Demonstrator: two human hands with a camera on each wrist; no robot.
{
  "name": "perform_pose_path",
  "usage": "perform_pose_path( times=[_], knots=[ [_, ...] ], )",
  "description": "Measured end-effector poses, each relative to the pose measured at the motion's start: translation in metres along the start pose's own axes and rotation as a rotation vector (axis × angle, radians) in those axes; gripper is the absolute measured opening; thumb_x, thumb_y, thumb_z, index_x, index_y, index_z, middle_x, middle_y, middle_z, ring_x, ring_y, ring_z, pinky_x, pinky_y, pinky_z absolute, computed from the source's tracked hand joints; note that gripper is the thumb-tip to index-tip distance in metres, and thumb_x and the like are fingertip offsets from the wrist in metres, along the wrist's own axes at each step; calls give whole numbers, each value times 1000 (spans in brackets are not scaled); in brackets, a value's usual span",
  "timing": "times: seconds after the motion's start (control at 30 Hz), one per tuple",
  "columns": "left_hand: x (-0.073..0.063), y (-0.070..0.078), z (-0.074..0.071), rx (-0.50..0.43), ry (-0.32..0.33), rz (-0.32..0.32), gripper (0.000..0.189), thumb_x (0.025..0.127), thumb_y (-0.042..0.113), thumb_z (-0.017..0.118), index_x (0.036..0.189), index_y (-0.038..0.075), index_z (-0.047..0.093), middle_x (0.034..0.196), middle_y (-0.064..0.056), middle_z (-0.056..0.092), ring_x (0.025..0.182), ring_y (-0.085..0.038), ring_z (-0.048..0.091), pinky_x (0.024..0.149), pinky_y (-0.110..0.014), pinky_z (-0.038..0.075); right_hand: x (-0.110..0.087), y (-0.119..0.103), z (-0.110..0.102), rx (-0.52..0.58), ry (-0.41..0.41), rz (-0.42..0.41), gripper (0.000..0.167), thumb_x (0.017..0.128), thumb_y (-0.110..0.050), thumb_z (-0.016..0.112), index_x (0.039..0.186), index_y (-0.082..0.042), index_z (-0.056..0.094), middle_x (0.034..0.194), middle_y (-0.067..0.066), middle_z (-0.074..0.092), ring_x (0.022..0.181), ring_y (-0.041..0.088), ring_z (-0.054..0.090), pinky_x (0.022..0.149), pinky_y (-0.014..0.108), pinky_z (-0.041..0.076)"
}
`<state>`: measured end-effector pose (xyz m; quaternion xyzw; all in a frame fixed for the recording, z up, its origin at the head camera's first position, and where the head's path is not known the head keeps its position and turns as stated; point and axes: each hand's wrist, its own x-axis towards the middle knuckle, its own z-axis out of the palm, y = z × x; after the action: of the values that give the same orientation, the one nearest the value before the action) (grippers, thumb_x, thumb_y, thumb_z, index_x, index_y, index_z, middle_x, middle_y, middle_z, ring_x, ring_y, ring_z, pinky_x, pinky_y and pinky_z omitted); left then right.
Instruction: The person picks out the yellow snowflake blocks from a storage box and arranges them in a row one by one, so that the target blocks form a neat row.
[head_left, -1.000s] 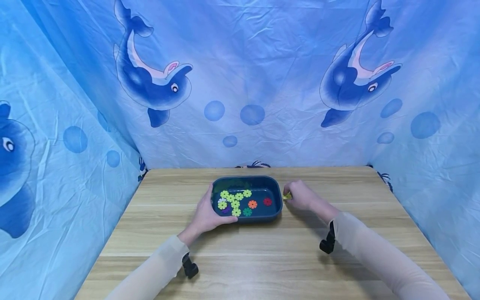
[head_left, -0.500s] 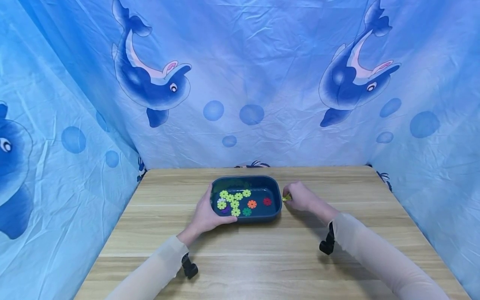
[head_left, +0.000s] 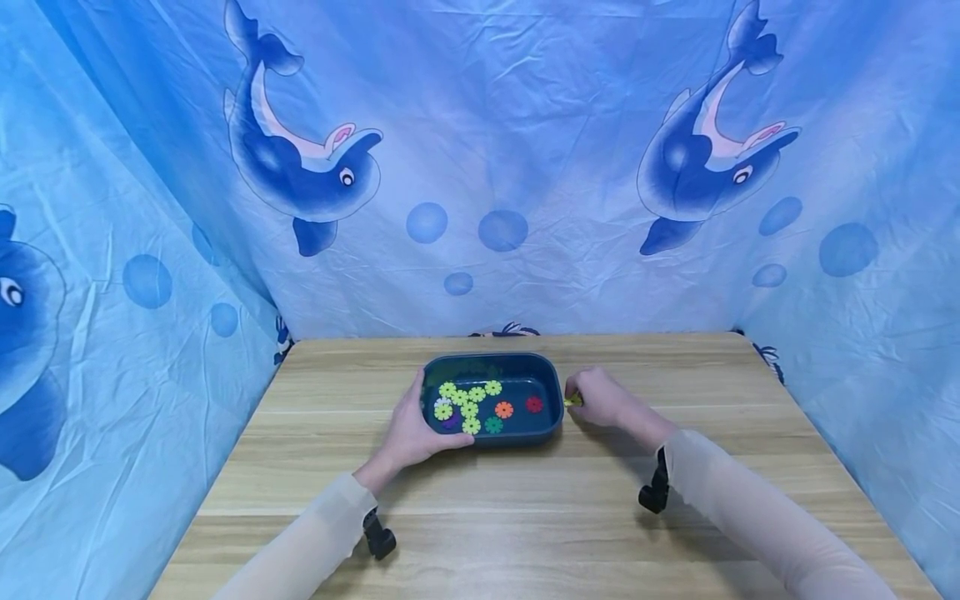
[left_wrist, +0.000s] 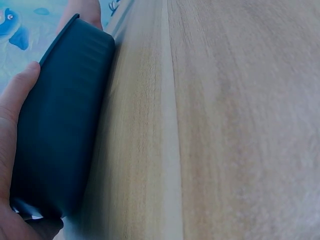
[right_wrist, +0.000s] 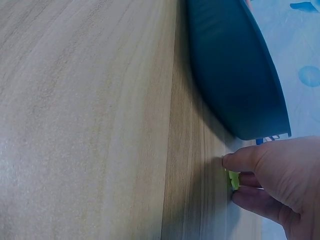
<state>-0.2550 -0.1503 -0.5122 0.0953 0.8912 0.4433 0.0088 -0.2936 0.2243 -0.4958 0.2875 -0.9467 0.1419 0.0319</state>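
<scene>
My right hand (head_left: 600, 398) pinches a yellow-green piece (right_wrist: 234, 180) just beside the tray (right_wrist: 235, 70); my left hand (head_left: 411, 429) grips its left end. I'd brace the tray and pinch firmly, lest the piece slip.

Left fingers (head_left: 417, 390) gripping tub (head_left: 517, 438), right fingers (head_left: 580, 387) pinching piece (head_left: 573, 401)

tray (head_left: 517, 439): dark blue | discs (head_left: 469, 410): mostly yellow-green | backdrop (head_left: 495, 150): blue, dolphin print

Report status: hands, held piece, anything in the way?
Left hand grips left end of tray. Right hand pinches yellow-green piece outside tray's right end. Right wall between it and pieces inside.
</scene>
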Motion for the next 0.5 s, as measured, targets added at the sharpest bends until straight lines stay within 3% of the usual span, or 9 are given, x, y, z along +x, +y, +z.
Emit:
perform_pose_path(
  times=[0.5],
  knots=[
    [-1,1,-1,5,3,-12,151,63,53,101,173,15,4,177,-17,22,162,-43,26,127,-66,30,2,2,2,19,-9,0,12,83,-8,85,92,-2,79,87,8,79,78,15,70,72,35,62]
  ],
)
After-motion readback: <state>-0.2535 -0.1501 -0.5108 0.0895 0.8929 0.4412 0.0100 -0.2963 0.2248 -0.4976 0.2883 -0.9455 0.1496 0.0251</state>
